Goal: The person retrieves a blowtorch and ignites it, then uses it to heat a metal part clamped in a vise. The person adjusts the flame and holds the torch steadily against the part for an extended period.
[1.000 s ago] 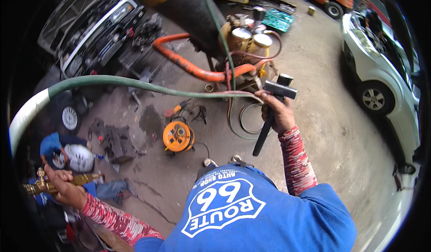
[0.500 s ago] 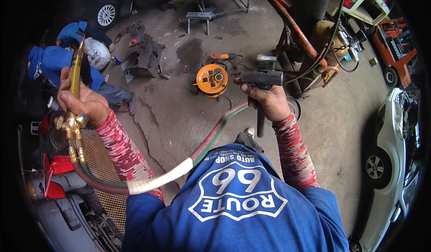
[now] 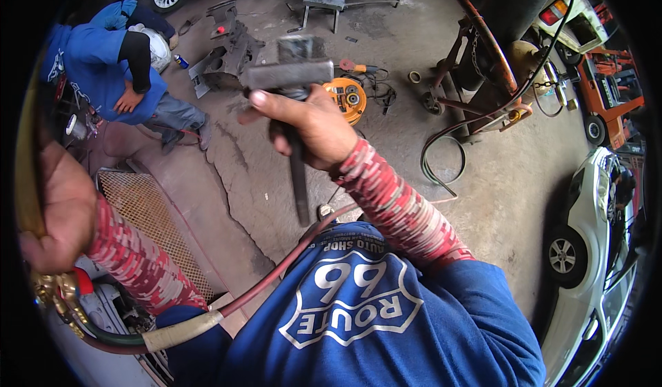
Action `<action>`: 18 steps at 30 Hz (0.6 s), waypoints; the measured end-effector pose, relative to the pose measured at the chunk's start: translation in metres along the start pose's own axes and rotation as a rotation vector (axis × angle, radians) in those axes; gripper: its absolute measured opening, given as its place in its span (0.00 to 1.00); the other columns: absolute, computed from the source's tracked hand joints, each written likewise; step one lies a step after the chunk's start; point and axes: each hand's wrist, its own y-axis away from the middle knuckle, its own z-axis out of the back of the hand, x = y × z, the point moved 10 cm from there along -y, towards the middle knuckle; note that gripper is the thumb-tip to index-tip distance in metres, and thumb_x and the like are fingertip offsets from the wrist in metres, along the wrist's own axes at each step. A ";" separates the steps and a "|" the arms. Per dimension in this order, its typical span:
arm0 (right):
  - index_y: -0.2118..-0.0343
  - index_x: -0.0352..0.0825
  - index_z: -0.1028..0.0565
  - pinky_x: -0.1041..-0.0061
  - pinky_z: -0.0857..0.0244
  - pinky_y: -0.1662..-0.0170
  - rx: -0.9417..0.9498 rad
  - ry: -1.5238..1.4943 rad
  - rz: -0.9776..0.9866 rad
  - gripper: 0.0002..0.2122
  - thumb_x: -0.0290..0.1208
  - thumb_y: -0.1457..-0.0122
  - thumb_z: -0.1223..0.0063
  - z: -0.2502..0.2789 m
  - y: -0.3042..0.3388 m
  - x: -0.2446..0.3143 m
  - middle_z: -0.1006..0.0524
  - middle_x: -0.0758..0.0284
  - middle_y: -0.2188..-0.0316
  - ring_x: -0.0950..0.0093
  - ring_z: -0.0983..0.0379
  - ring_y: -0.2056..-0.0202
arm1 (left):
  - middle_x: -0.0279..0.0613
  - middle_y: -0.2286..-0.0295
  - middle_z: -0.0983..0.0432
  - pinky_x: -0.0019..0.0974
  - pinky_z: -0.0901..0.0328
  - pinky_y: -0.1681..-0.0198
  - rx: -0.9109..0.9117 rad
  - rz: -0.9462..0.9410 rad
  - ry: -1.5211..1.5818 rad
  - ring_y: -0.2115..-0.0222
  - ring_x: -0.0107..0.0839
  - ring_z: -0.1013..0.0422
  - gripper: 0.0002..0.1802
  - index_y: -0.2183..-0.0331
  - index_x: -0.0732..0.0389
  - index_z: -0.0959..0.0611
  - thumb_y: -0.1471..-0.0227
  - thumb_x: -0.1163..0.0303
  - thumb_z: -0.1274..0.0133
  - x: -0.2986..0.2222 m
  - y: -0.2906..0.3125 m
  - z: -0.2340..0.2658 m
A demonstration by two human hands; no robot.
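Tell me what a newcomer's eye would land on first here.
Probably the dark hammer in the right grip, upper middle of the view, its handle pointing down. Next, likely, the brass torch in the left grip at the left rim, its hoses sweeping past the blue shirt. The orange reel, partly hidden behind the right grip, also stands out.

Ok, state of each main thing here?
Long brass torch: held, left grip
Black-handled grey metal hammer: held, right grip
Red and green rubber hoses: partly bound in pale wrap
Round orange cable reel: partly hidden
Tall dark metal cylinder: standing in orange metal cart
Thin dark hose: coiled on floor
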 end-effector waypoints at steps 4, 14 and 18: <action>0.49 0.34 0.31 0.82 0.34 0.84 0.194 -0.448 0.015 0.23 0.45 0.40 0.41 -0.060 -0.018 0.001 0.21 0.60 0.60 0.82 0.29 0.83 | 0.74 0.43 0.41 0.61 0.55 0.35 0.290 0.259 -0.361 0.40 0.64 0.44 0.51 0.44 0.70 0.31 0.49 0.30 0.57 0.052 0.061 -0.050; 0.37 0.39 0.39 0.83 0.40 0.78 0.282 -0.973 0.033 0.28 0.47 0.35 0.50 -0.023 0.008 -0.033 0.27 0.67 0.48 0.85 0.39 0.82 | 0.56 0.48 0.30 0.52 0.41 0.44 0.713 0.262 -0.785 0.47 0.53 0.35 0.45 0.49 0.59 0.22 0.52 0.28 0.52 0.090 0.165 -0.077; 0.43 0.36 0.35 0.83 0.43 0.79 0.297 -0.915 0.155 0.22 0.43 0.34 0.50 -0.018 0.016 -0.025 0.30 0.63 0.53 0.86 0.40 0.82 | 0.53 0.53 0.31 0.44 0.35 0.49 0.395 0.573 -0.403 0.54 0.46 0.31 0.46 0.41 0.63 0.33 0.52 0.44 0.38 0.098 0.210 -0.062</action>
